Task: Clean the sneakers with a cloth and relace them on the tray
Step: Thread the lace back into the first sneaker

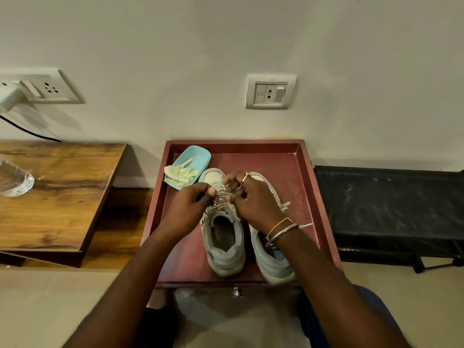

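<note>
Both hands, L (pixel 190 202) & R (pixel 248 197), are pinched shut on lace (pixel 221 197) over L sneaker (pixel 223 237), tray (pixel 296 177) centre; cloth (pixel 180 175) at 10 o'clock. Risk: lace slipped if pinch is eased.

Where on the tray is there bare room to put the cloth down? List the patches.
Free: the tray's far strip behind the sneakers, right of the blue dish; the right side beyond the right sneaker; the near-left corner beside the left sneaker. Crowded: the middle, where both hands work the lace.
</note>
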